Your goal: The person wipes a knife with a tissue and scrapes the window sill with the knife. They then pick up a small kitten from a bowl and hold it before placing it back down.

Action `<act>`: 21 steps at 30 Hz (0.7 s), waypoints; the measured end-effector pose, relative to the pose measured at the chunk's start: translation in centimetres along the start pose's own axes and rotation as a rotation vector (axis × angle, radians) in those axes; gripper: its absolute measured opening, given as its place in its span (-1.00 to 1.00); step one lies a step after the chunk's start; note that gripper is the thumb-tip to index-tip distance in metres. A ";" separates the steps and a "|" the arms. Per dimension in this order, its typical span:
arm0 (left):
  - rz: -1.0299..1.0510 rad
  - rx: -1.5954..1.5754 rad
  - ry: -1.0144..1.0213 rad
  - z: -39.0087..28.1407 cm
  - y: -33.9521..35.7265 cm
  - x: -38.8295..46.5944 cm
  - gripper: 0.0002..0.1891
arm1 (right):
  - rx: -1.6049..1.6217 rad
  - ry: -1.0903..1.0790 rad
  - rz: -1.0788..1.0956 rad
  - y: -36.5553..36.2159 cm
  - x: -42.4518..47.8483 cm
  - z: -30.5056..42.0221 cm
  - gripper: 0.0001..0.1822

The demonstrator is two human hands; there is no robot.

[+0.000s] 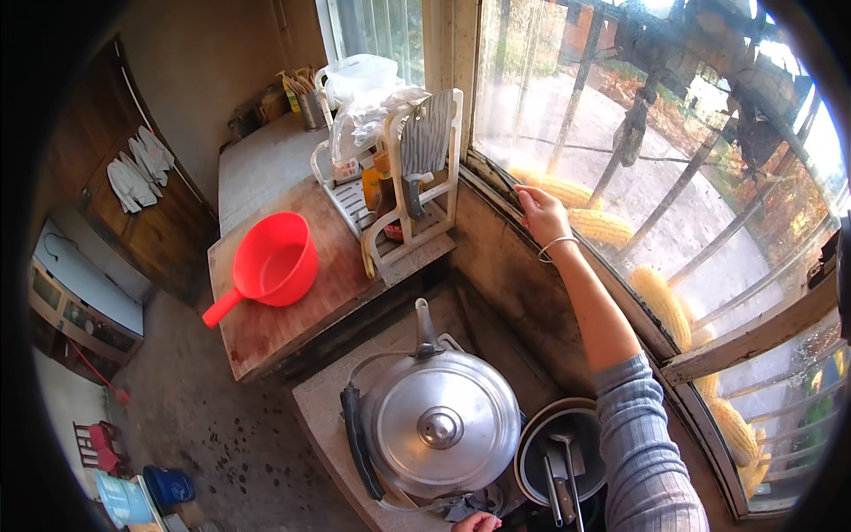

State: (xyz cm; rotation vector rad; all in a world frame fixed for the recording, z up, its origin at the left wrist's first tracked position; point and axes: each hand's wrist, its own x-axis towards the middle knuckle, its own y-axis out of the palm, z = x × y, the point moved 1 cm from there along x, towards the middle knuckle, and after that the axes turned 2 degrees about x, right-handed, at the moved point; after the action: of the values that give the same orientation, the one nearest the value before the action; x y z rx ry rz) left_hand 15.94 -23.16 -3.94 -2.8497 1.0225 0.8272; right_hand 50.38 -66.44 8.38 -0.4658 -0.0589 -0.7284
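My right hand [544,216] reaches to the lower window frame, its fingers closed around or against something small and thin at the sill; what it is I cannot tell. A metal bangle [557,249] circles that wrist. At the bottom edge my left hand [477,523] shows only in part, next to a grey cloth [475,503] beside the kettle; whether it grips the cloth is unclear. The large aluminium kettle [442,425] stands on the stove ledge, lid on, black handle folded to the left. Right of it, a pan [532,459] holds a ladle, a knife and another utensil.
A red plastic dipper [276,259] sits on the wooden board [332,292]. Behind it stands a rack [459,146] with bottles and a cleaver. Corn cobs [602,226] lie outside the barred window. Buckets [167,485] and a red chair [100,447] are on the floor at lower left.
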 end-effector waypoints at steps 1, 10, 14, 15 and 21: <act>-0.009 -0.012 -0.008 -0.4 0.1 0.0 -0.82 | 0.139 0.171 0.087 -0.7 -0.9 1.5 -0.67; 0.038 0.038 -0.041 -1.3 0.1 0.5 -0.80 | -0.139 -0.072 0.076 2.7 4.5 0.8 -0.67; 0.014 0.013 -0.058 -0.3 -0.4 0.6 -0.79 | -0.355 -0.095 0.021 5.1 6.5 0.1 -0.68; 0.003 0.033 -0.034 -0.8 -0.5 0.7 -0.79 | -0.340 0.014 0.057 5.5 6.8 0.2 -0.69; -0.024 -0.009 -0.043 -2.2 -0.7 0.3 -0.78 | -0.643 -0.322 -0.019 5.1 2.9 0.7 -0.72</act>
State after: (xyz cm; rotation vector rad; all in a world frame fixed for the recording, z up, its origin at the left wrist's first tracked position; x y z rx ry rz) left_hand 17.57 -23.17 -2.25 -2.8328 0.9800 0.8888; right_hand 55.95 -64.63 7.67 -1.1970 -0.1317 -0.6770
